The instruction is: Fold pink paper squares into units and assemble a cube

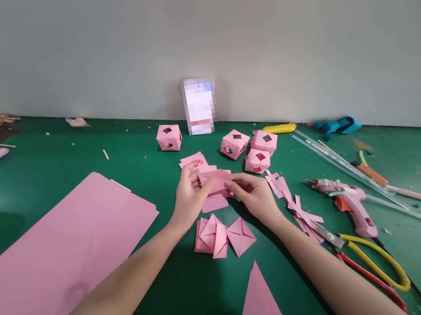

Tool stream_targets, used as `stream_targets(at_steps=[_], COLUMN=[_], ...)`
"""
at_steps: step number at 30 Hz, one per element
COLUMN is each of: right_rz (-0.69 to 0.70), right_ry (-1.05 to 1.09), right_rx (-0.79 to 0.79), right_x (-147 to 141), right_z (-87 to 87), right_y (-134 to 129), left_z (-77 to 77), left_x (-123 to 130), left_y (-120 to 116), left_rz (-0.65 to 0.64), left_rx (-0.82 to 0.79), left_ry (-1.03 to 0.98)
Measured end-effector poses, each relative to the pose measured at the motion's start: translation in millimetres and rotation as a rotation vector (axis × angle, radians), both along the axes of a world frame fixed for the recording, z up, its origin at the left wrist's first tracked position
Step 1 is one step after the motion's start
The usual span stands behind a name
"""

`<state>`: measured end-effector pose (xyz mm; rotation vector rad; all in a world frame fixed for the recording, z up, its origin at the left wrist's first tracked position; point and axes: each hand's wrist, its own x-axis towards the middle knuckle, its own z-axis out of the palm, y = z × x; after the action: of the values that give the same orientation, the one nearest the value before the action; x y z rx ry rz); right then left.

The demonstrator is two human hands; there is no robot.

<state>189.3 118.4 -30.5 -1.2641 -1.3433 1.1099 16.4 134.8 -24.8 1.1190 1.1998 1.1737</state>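
Note:
Between my two hands is a piece of pink paper (216, 179) with a fold along it. My left hand (192, 190) pinches its left side, thumb in front. At the right end, the thumb and fingers of my right hand (253, 193) close on the same paper. More pink paper pieces (214, 203) lie under and behind the hands. Just below sits a small pile of folded pink squares (211, 236), with one folded square (242, 236) beside it. Several pink paper cubes with diamond-shaped holes, such as one cube (169, 138), stand farther back.
A large pink sheet (69, 258) covers the left of the green table, with stacked pink triangles (257, 307) in front. On the right lie paper strips (299, 212), scissors (368, 254), a glue gun (348, 198) and clear glue sticks (420, 215). A blurred-out upright panel (200, 106) leans on the wall.

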Motion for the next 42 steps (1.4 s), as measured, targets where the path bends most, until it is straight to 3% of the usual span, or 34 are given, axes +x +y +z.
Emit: stream_targets(at_steps=[6, 12, 18, 26, 31, 42], right_rz=[-0.011, -0.055, 0.005, 0.06, 0.063, 0.069], right_ry=[0.134, 0.095, 0.179, 0.016, -0.067, 0.021], right_rx=[-0.02, 0.008, -0.017, -0.004, 0.027, -0.046], right_x=[1.9, 5.3, 4.7, 4.1, 4.0, 6.1], right_z=[3.8, 3.3, 7.3, 2.0, 1.0, 1.9], right_y=[0.6, 2.3, 1.7, 3.4, 4.7, 6.3], left_z=[-1.4, 1.0, 2.6, 5.9, 1.2, 3.8], left_x=[0.0, 0.6, 0.8, 0.0, -1.5, -0.4], left_y=[1.2, -0.1, -0.7, -4.3, -4.6, -8.0], left_rz=[0.024, -0.005, -0.03, -0.104, -0.083, -0.13], left_rx=[-0.007, -0.015, -0.022, 0.071, 0.119, 0.168], left_ry=[-0.055, -0.077, -0.07, 0.026, 0.118, 0.125])
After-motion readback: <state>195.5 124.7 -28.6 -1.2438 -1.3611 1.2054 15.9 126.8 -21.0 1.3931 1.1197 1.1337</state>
